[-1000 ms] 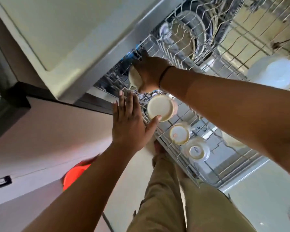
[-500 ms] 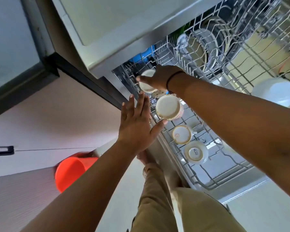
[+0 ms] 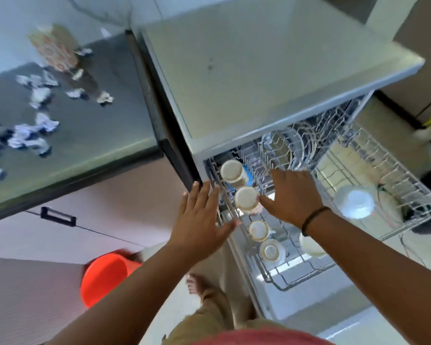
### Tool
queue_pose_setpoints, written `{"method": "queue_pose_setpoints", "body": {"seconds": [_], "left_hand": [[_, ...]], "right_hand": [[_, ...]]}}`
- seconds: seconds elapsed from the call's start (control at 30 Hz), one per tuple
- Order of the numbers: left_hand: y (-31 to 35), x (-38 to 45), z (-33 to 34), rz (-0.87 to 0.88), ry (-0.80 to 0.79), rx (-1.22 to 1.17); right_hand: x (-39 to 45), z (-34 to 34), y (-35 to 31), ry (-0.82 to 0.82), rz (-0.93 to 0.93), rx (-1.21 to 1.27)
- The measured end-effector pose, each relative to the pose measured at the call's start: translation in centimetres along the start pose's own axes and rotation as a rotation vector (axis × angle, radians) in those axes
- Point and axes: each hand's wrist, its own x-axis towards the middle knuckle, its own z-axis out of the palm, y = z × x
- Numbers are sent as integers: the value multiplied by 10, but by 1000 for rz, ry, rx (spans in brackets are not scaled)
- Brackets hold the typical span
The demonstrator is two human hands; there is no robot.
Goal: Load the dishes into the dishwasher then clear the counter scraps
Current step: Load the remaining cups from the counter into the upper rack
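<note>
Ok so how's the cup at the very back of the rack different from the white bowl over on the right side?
The back cup is cream and narrow, while the white bowl is plain white and much wider. The back cup stands in the left row with other cups, right under the dishwasher's top edge; the white bowl sits alone in the right-hand section. Both are upside down in the wire rack, and neither hand touches either.

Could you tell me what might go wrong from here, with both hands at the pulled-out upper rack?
1. The right hand is open beside an upturned cup in the upper rack; a careless brush might tip it onto the neighbouring cup.
2. The rack is pulled far out; pushing it in hard could rattle the cups.
3. Paper scraps lie on the counter, uncleared.
</note>
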Motion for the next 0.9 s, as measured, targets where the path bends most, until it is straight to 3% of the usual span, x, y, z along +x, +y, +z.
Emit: {"method": "queue_pose_setpoints", "body": {"seconds": [0.37, 0.63, 0.9], "left_hand": [[-101, -38, -86, -145, 235, -86], [-230, -59, -113, -279, 276, -119], [-356, -54, -144, -327, 322, -88]], "right_hand": [[9, -109, -106, 242, -201, 0], [60, -116, -241, 318, -300, -35], [104, -108, -390, 270, -393, -57]]}}
